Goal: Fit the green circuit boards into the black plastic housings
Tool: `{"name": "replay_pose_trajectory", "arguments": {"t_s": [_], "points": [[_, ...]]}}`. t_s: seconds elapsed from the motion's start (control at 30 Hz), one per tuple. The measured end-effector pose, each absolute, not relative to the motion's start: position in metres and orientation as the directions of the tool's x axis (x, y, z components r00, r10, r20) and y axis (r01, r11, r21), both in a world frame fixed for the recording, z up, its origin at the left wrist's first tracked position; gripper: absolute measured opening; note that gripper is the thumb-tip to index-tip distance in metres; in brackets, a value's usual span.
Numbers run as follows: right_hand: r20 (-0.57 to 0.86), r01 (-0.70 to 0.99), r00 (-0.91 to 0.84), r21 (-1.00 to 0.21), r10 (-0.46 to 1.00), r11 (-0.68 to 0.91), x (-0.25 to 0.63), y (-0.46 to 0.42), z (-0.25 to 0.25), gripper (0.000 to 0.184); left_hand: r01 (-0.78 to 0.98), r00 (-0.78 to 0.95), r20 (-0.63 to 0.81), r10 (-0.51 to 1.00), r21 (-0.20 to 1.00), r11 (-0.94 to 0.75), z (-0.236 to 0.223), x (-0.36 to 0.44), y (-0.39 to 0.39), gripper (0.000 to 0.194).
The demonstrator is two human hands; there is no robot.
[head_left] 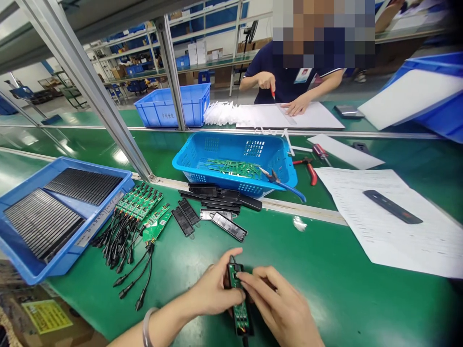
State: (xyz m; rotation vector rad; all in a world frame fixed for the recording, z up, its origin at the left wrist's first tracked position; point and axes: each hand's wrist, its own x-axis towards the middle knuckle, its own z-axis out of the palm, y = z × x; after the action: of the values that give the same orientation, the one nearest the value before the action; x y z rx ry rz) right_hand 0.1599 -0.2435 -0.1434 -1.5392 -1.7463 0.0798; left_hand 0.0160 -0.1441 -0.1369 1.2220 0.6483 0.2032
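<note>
Between my hands is a narrow black plastic case with a green circuit board (pixel 239 311) lying in it; a black cable leaves its near end. My left hand (pixel 217 289) grips the case from the left, its thumb pressed on the board. From the right, the fingertips of my right hand (pixel 278 303) touch the board near its far end; whether they pinch a small part there is hidden. Beyond them lie loose black case halves (pixel 228 226). To the left are several circuit boards (pixel 141 200) with black cables (pixel 146 277).
A blue tray (pixel 126 182) of black cases stands at left. A blue basket (pixel 231 180) holds green strips and pliers (pixel 273 178). Red-handled cutters (pixel 311 173), a screwdriver (pixel 320 152) and paper sheets (pixel 365 217) lie right. Across the bench, a person (pixel 296 82) works on a white board.
</note>
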Motion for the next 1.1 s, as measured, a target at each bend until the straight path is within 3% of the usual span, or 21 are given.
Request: {"name": "replay_pose_trajectory", "arguments": {"t_s": [0.13,0.43,0.87,1.1], "points": [[0.558,0.880,-0.058,-0.364,0.828,0.306,0.159,-0.241,-0.141,0.026,0.235,0.824,-0.336,0.456,0.935,0.265,-0.147,0.015,-0.145,0.084],[0.588,0.873,-0.198,-0.259,0.784,0.414,0.164,-0.241,-0.134,0.029,0.242,0.830,-0.350,0.434,0.927,0.285,-0.151,0.013,-0.146,0.085],[0.642,0.854,-0.119,-0.323,0.757,0.408,0.161,-0.239,-0.132,0.020,0.259,0.838,-0.361,0.408,0.923,0.285,-0.142,0.013,-0.144,0.084],[0.515,0.837,-0.097,-0.421,0.851,0.350,0.153,-0.240,-0.130,0.025,0.241,0.861,-0.338,0.381,0.929,0.280,-0.151,0.013,-0.148,0.078]]}}
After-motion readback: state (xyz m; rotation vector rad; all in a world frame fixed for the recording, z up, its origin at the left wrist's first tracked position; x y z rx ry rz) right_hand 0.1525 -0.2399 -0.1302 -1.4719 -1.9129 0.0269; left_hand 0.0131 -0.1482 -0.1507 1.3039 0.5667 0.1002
